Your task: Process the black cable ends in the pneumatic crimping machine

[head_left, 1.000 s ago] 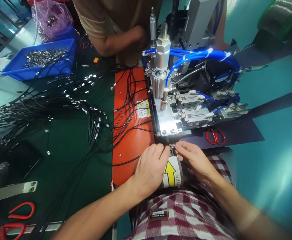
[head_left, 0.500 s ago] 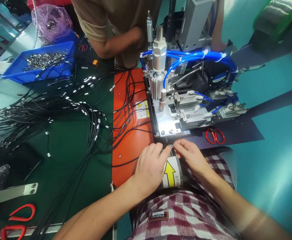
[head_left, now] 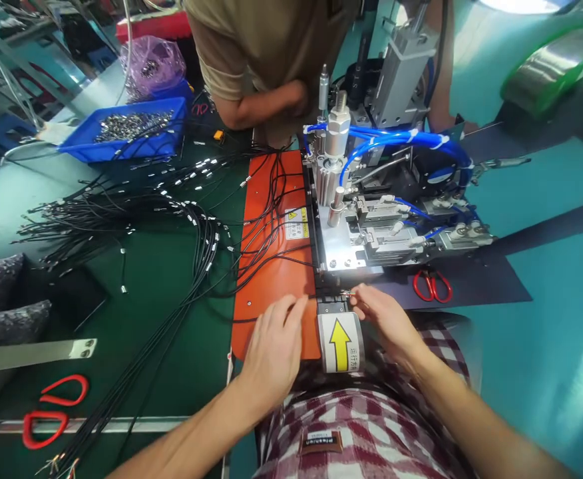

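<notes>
My left hand (head_left: 275, 349) lies over the near end of the orange plate (head_left: 276, 286), thumb and forefinger closed on a black cable (head_left: 244, 321). That cable runs in from the left and comes out past the fingertips toward a black slotted track (head_left: 332, 305). At the track's right side my right hand (head_left: 386, 322) pinches the small shiny metal connector (head_left: 347, 293) at the cable's end. Just below the track is a label with a yellow arrow (head_left: 340, 342). The machine's bright metal plate (head_left: 339, 249) stands directly beyond both hands.
Several black cables (head_left: 206, 246) with metal ends spread over the green table (head_left: 172, 372). A blue bin (head_left: 122, 153) holds small metal parts. Red-handled scissors (head_left: 432, 286) lie right of the machine (head_left: 386, 219). Red handles (head_left: 46, 426) sit lower left. Another person (head_left: 271, 60) stands opposite.
My left hand has moved left, away from my right hand, sliding back along the cable. The track and connector now show between the hands. The camera view has shifted slightly.
</notes>
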### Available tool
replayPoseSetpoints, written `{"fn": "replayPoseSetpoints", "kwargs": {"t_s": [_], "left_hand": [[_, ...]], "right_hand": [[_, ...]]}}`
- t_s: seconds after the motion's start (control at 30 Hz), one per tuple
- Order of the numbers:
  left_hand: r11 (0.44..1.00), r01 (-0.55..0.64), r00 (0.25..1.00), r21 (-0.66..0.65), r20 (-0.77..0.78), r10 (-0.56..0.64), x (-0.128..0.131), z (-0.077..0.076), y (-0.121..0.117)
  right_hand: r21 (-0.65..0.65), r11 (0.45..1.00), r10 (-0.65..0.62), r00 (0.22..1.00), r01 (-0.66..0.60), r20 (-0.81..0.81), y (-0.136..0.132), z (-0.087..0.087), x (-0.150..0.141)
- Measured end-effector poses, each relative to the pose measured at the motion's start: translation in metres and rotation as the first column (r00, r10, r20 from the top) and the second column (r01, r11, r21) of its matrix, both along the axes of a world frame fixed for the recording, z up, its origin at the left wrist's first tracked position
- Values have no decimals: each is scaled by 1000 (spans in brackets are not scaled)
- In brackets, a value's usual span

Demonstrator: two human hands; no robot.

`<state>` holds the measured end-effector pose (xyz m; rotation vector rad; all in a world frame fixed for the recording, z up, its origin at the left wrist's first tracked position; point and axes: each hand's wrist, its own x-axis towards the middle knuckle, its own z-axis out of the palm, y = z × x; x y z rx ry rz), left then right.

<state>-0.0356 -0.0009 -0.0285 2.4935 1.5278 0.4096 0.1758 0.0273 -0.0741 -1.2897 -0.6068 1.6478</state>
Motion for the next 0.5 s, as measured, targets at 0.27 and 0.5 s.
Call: {"fn": "replayPoseSetpoints", "kwargs": {"t_s": [0.27,0.5], "left_hand": [[982,-176,972,72,-145,185,-20,-7,-27],[981,-192,975,15,-112,193,-24,-9,-5]], "right_hand": [[-122,976,-171,983,178,69,-40,-26,31],[-224,944,-220,969,241,114,-63,-34,41]]}}
